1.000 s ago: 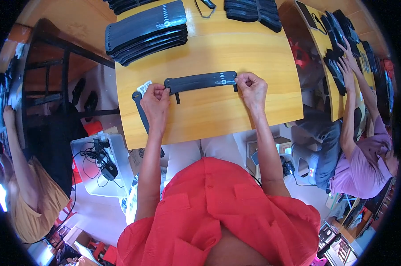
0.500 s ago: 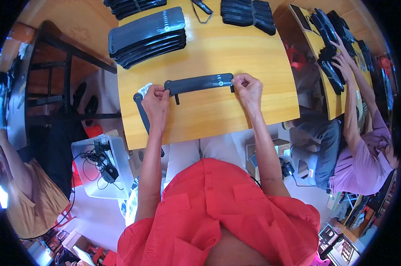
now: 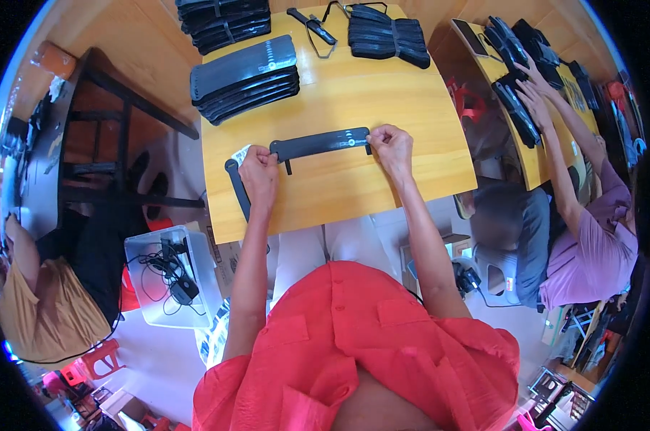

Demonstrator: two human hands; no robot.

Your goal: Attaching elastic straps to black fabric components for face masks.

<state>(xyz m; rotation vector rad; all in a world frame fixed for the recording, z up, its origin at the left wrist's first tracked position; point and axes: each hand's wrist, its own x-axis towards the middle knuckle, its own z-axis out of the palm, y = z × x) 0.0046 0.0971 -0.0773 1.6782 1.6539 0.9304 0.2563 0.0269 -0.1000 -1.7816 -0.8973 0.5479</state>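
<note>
A flat black strap [image 3: 317,145] with pale print lies stretched left to right over the front half of the yellow wooden table [image 3: 325,190]. Two short narrow black tabs show below its near edge. At its left end, my left hand [image 3: 259,174] is closed in a pinch on it. The thumb and fingers of my right hand [image 3: 392,149] pinch the other end. Beside my left hand is another long black strap [image 3: 236,187], partly hidden by that hand and forearm, with a white label [image 3: 243,152] near its top.
A stack of black straps [image 3: 244,75] stands at the table's back left, a tied bundle [image 3: 224,27] behind it. Another tied bundle [image 3: 388,34] and a looped black strap [image 3: 314,30] lie farther back. A clear bin of cables [image 3: 174,276] sits lower left. A co-worker's hands [image 3: 533,93] handle straps at right.
The view has shifted a little, bringing more of the table's back into sight. Both hands keep their pinch on the strap's ends, with little other movement.
</note>
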